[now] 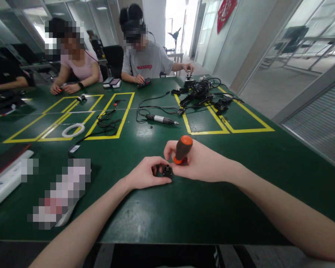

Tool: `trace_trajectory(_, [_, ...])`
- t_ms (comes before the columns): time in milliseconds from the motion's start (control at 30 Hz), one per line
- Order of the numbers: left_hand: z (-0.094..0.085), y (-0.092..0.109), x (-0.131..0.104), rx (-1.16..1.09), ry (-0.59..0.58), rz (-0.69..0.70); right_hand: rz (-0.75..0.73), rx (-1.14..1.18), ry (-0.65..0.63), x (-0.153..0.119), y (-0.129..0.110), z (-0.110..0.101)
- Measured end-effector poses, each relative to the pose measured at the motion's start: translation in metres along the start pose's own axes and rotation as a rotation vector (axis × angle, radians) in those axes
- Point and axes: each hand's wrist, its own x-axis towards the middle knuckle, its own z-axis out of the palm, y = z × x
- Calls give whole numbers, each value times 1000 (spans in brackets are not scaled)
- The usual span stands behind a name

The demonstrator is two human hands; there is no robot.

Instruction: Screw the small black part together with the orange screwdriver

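My left hand [146, 173] pinches a small black part [166, 171] with a round raised middle, close above the green table or resting on it; I cannot tell which. In my right hand [203, 162] is a screwdriver with a grey and orange handle [183, 149], held tilted with its butt end up. Its shaft and tip are hidden behind my fingers. Thumb and fingers of the right hand are right beside the black part.
Beyond my hands lies an electric screwdriver [162, 119] on its cable. A tangle of black cables [201, 93] sits at the back right. On the left are a white ring of tape [73, 130] and a power strip [9, 178]. Co-workers sit across the table [226, 216].
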Motion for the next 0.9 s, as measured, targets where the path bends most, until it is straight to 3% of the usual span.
trace_trajectory(133, [0,1,0,7,-3,-8,1,3,44,-1,0,1])
trace_trajectory(333, [0,2,-1,20,-5,21,-23,56,-1,-1,1,-2])
trace_trajectory(900, [-8,5,1,-116,-53,-82,-34,39,6,0,0,-2])
